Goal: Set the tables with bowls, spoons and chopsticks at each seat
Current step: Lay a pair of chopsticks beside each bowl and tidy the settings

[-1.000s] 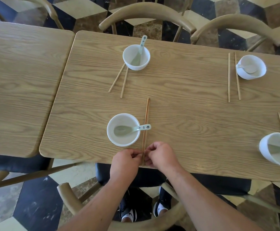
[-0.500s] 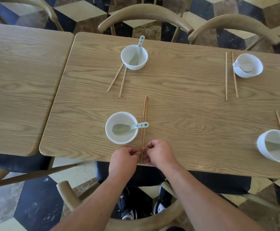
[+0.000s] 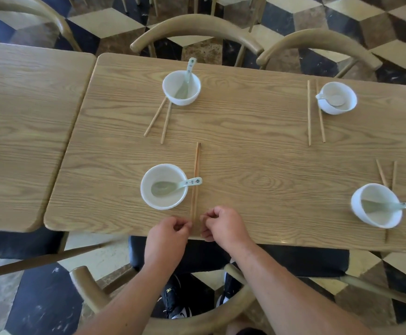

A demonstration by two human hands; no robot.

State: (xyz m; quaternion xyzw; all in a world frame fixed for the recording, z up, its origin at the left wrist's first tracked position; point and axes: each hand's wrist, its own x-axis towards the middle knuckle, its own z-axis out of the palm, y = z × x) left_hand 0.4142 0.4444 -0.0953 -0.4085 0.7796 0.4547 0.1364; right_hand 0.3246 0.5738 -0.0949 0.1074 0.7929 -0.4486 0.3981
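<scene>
At the near edge of the counter (image 3: 245, 151) the left hand (image 3: 167, 234) and right hand (image 3: 223, 228) sit loosely curled on either side of the near chopsticks (image 3: 195, 182), apart from them and grasping nothing; the pair lies straight, just right of the near bowl (image 3: 164, 186); the spoon (image 3: 175, 186) rests in that bowl, its handle crossing the chopsticks; three other seats carry bowls, spoons and chopsticks.

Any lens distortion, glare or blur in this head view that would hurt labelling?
Head view: wide-angle bowing curves the light wooden table edges; lighting soft and even, shadows faint; slight sheen on its near edge; white ceramic bowls, nearest, and the wooden chopsticks are sharp; both hands, left, right, unblurred.
</scene>
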